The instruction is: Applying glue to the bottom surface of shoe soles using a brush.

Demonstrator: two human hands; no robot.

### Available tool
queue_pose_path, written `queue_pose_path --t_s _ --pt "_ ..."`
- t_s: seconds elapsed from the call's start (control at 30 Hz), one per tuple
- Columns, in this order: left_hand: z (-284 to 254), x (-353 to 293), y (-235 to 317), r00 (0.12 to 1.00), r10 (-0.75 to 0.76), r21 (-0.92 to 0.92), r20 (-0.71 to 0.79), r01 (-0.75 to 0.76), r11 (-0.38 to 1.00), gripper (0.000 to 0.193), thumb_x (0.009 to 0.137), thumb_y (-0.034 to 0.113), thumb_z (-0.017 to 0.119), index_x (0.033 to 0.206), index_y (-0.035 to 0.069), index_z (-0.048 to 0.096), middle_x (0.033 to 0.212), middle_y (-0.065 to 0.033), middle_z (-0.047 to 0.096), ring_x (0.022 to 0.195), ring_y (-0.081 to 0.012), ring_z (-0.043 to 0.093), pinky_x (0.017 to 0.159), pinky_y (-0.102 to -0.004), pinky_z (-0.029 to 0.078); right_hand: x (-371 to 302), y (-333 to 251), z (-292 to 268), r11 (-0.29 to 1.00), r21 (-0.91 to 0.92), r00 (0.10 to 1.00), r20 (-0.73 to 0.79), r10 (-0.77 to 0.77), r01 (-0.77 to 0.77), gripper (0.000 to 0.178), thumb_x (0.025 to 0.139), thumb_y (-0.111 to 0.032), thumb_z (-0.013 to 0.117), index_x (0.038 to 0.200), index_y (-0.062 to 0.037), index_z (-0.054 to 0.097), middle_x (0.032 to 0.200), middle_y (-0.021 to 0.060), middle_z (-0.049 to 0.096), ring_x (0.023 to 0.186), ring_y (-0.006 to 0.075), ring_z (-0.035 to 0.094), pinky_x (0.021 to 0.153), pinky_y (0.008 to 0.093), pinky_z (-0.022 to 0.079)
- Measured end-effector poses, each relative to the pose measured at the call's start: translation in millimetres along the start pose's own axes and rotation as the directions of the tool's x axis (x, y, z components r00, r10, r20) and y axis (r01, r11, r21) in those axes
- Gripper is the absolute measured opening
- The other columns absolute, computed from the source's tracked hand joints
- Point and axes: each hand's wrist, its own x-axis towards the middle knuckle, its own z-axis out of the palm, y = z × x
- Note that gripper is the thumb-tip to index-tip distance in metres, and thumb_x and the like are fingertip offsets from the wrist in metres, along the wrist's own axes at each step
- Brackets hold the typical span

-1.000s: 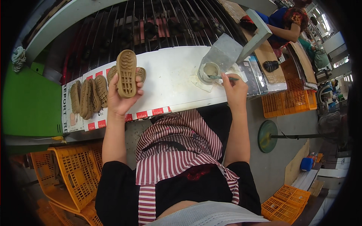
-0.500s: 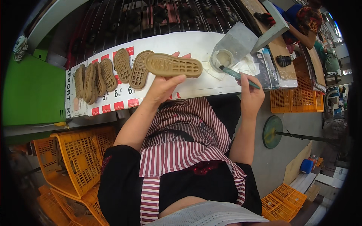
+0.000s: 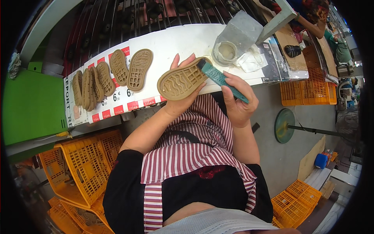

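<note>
While under brush (image 3: pixel 215 75), sole (image 3: pixel 180 82) between left fingers (image 3: pixel 189 60).

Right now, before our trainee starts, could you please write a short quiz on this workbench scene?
1. Which hand holds the flat, dark-tipped green brush at the narrow end of the tan, wavy-ridged sole?
2. True or false: that sole lies flat on the white tabletop.
3. From the person's side, the round translucent cup with pale contents stands where, relative to the loose tan soles?
A) to their left
B) to their right
C) on top of them

Key:
1. The right hand.
2. False; the left hand holds it.
3. B.
</note>
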Motion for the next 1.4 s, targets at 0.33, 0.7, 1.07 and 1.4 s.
queue_pose_path --t_s 0.33,0.7,1.07,1.4 --pt "11.0 -7.8 -12.1 0.996 0.087 0.186 -0.011 -0.083 0.979 0.06 0.077 0.009 0.065 0.127 -0.004 0.036 0.128 -0.0179 0.046 0.114 -0.0219 0.051 0.111 -0.0409 0.014 -4.7 -12.9 18.5 0.985 -0.046 0.981 0.115 -0.159 0.165 0.028 0.067 -0.005 0.077 0.089 0.0005 0.061 0.087 0.0175 0.066 0.078 0.0263 0.066 0.066 0.03 0.053" --pt "25.2 -15.8 -0.9 0.903 -0.429 -0.707 -0.025 0.287 0.646 0.08 0.079 0.009 0.066 0.138 0.001 0.012 0.129 -0.0154 0.043 0.112 -0.0192 0.05 0.101 -0.0337 0.037 -8.3 -26.9 30.9 0.981 0.085 0.942 0.279 -0.189 0.172 0.026 0.07 -0.006 0.073 0.091 0.003 0.062 0.092 0.0213 0.065 0.082 0.0288 0.065 0.07 0.0307 0.052" --pt "-0.3 -8.9 8.0 0.956 -0.068 -0.135 0.286 0.111 0.985 0.036 0.074 0.017 0.069 0.109 0.015 0.058 0.111 -0.0061 0.06 0.116 -0.0182 0.049 0.111 -0.0439 0.018 2.6 -18.6 9.1 0.755 0.43 0.847 0.434 0.308 -0.495 0.021 0.08 -0.001 0.063 0.1 0.0026 0.058 0.106 0.0172 0.062 0.093 0.0217 0.062 0.083 0.0302 0.048" --pt "-27.7 -6.6 23.2 0.648 -0.265 -0.333 0.714 0.647 0.686 0.065 0.064 0.013 0.08 0.121 0.005 0.051 0.108 -0.0069 0.061 0.101 -0.0191 0.058 0.09 -0.033 0.046 21.4 -8.6 -12.3 0.586 0.404 0.682 0.618 0.392 -0.703 0.017 0.089 -0.007 0.052 0.102 0.0045 0.053 0.102 0.0156 0.062 0.069 0.0094 0.06 0.063 0.021 0.051"
